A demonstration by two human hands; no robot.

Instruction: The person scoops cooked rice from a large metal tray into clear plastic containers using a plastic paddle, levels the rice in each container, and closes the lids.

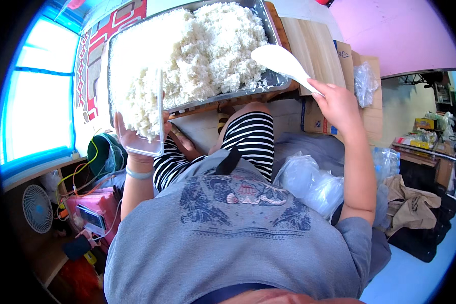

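Observation:
A large metal tray [201, 99] heaped with cooked white rice [212, 49] lies before me. My left hand [136, 138] supports a clear plastic container [157, 148] from beneath, over the tray's near left corner. Rice rests in the container, though glare hides part of its outline. My right hand [336, 104] grips the handle of a white rice paddle [279, 62]. The paddle's broad head is over the tray's near right corner and looks bare of rice.
Right of the tray are a wood-grain board [313, 45], cardboard [372, 98] and a crumpled plastic bag [364, 83]. Clear plastic bags [311, 178] lie by my right side. On the left stand a green bin [102, 155] and a small fan [38, 209], with cables nearby.

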